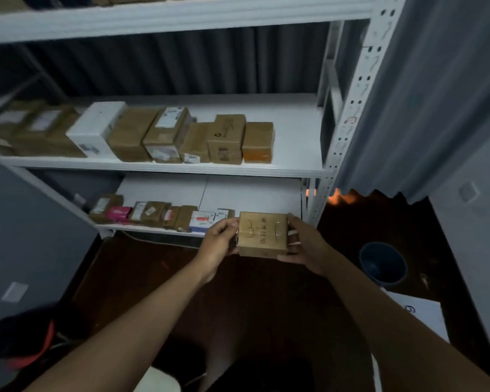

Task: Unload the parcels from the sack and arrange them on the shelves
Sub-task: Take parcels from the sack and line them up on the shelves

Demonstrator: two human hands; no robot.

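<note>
We see a small brown cardboard parcel (pixel 262 234) held out in front of the white metal shelving unit (pixel 348 114), in the air before the right end of the lowest shelf (pixel 252 193). Both hands are clamped on it: the left hand (pixel 219 241) grips its left side with the thumb on the top face near the upper left corner, and the right hand (pixel 301 244) grips its right side, thumb over the upper right corner and fingers curled beneath. The parcel's top face carries printed line marks and a column of small symbols, too small to read.

On the middle shelf (pixel 294 154) a row of parcels (pixel 164 134) stands side by side, mostly brown boxes with one white box (pixel 96 127) among them; the right part of that shelf surface shows bare. The lowest shelf holds another row of smaller packages (pixel 153 213), including a pink one (pixel 119 213), running from the left up to just beside the held parcel. The top shelf (pixel 181 12) carries more brown boxes, only partly in view.

On the dark floor to the right sits a blue bucket (pixel 384 264), well apart from the hands, with a white sheet or box (pixel 419 315) nearer us. At lower left lies a dark item with orange trim (pixel 26 343), blurred
</note>
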